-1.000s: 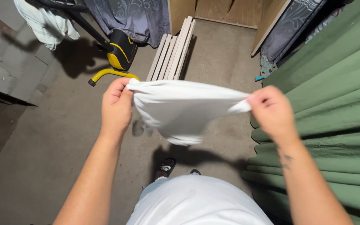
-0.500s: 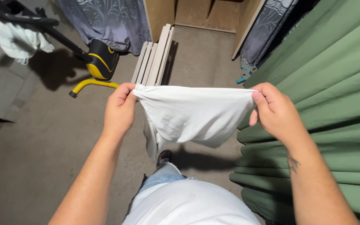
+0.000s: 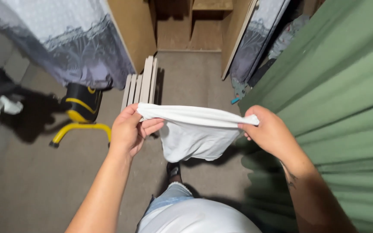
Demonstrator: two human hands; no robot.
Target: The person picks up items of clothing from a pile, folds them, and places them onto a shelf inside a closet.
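Both hands pinch white cloth (image 3: pixel 193 136) taut, left hand (image 3: pixel 128 131) and right hand (image 3: pixel 270 133) closed on its top edge; loose grip likely drops it onto floor (image 3: pixel 35 190).

White tee (image 3: pixel 199 218), lt blue jeans (image 3: pixel 171 196), dark shoe (image 3: pixel 173 169), forearm tattoo (image 3: pixel 291 177).

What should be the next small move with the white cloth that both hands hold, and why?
Probably bring the two hands together to fold the white cloth in half. The left hand and the right hand each pinch an upper corner, the top edge is stretched almost straight between them, and the rest hangs free above the floor, so it seems ready for a fold.
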